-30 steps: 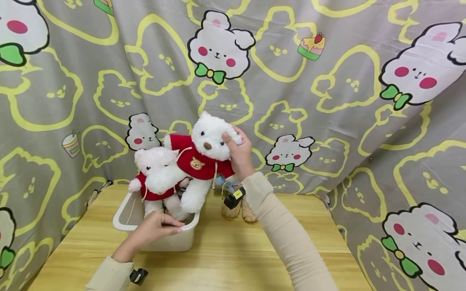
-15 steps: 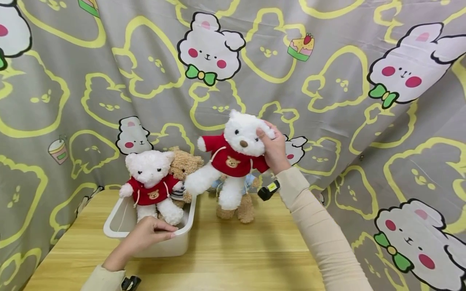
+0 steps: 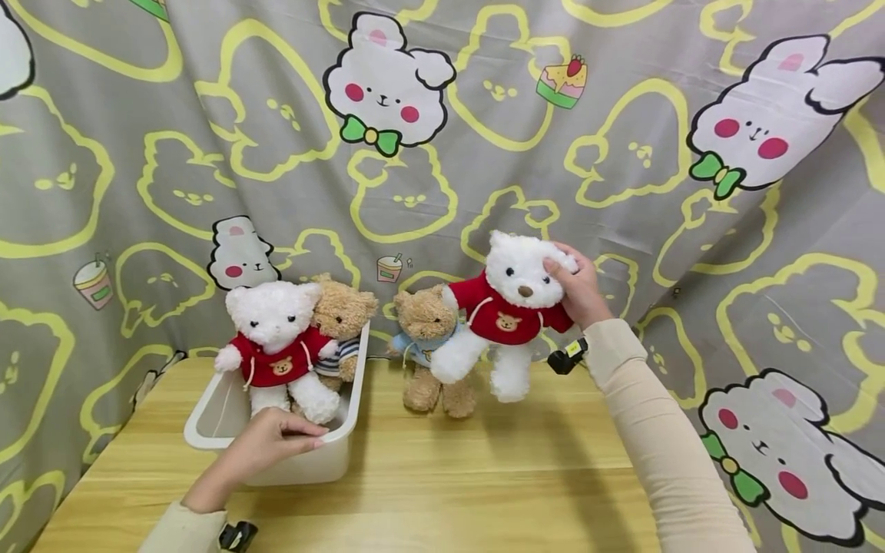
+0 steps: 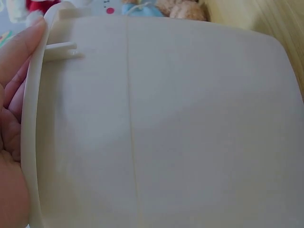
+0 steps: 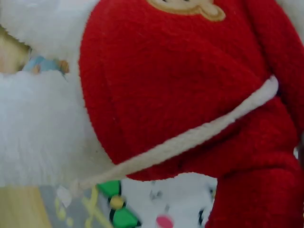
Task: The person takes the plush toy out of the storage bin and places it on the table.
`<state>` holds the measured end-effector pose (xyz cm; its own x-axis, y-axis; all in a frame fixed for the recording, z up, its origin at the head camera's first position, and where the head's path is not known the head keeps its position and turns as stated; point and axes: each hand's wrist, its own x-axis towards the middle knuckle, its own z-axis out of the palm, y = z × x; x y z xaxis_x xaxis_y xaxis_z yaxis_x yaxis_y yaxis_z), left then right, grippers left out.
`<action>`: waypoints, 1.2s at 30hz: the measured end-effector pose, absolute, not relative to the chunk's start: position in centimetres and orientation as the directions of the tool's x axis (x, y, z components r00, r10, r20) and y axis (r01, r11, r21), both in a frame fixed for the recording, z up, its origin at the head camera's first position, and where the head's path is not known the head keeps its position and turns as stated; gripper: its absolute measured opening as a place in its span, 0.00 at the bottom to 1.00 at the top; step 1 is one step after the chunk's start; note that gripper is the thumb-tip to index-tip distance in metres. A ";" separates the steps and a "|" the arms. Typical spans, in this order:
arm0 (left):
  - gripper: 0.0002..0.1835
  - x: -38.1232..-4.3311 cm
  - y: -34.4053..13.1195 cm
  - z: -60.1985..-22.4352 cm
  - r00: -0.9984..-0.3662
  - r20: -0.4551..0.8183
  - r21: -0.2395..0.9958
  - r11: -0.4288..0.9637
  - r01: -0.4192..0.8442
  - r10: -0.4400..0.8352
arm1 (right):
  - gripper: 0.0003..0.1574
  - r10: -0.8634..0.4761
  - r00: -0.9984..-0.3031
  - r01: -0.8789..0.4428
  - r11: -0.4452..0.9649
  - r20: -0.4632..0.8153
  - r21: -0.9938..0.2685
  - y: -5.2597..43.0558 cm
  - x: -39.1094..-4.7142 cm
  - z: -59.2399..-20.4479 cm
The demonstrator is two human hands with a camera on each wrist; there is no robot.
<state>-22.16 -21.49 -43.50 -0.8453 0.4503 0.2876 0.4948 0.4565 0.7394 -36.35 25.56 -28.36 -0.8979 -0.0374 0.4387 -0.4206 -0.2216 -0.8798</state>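
My right hand (image 3: 585, 290) grips a white teddy bear (image 3: 508, 321) in a red hoodie by the side of its head, the thumb on its face. The bear hangs above the table, its hoodie and drawstring filling the right wrist view. With my left hand (image 3: 273, 442) I hold the front rim of a white plastic bin (image 3: 314, 467). Inside the bin stand another white teddy bear (image 3: 278, 357) in a red hoodie and, behind it, a brown teddy bear (image 3: 346, 311) in a striped top. Seen from the left wrist, the bin's plain wall (image 4: 190, 118) takes up most of the view.
A brown teddy bear (image 3: 425, 315) in a blue top sits toward the back of the wooden table (image 3: 470, 491), right of the bin, partly covered by the held bear's leg. A grey patterned curtain (image 3: 429, 92) hangs behind and on both sides.
My right hand has carried the white teddy bear rightward, away from over the bin and past the brown bear in blue. My left hand stays on the bin's rim.
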 end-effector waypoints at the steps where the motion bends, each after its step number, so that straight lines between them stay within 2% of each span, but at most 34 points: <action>1: 0.07 -22.2 -21.6 -43.5 -0.845 0.288 0.739 0.457 0.495 0.449 | 0.15 -0.050 -0.902 -0.410 -0.209 0.428 -0.888 26.0 -36.5 -28.7; 8: 0.08 -22.3 -21.8 -43.6 -0.847 0.280 0.747 0.451 0.488 0.452 | 0.15 -0.084 -0.934 -0.345 -0.060 0.349 -0.937 28.5 -37.3 -32.2; 17: 0.08 -22.5 -21.7 -43.9 -0.844 0.286 0.738 0.457 0.497 0.454 | 0.18 -0.106 -0.947 -0.293 -0.092 0.302 -0.952 29.9 -38.2 -35.3; 27: 0.09 -22.5 -21.8 -43.5 -0.853 0.273 0.736 0.473 0.483 0.446 | 0.22 -0.141 -0.948 -0.283 -0.037 0.285 -0.958 29.9 -39.3 -37.3; 31: 0.08 -22.5 -21.7 -43.4 -0.847 0.279 0.730 0.473 0.494 0.452 | 0.19 -0.115 -0.963 -0.257 0.132 0.243 -0.957 29.6 -39.7 -38.1; 36: 0.07 -22.4 -21.7 -43.6 -0.837 0.298 0.734 0.450 0.508 0.458 | 0.29 -0.137 -0.972 -0.228 0.338 0.192 -0.913 29.0 -39.5 -38.4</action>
<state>-22.38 -21.66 -43.57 -0.8373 0.4584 0.2980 0.5079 0.4504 0.7343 -39.47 28.99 -38.37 -0.9718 -0.1366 0.1923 -0.2282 0.3376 -0.9132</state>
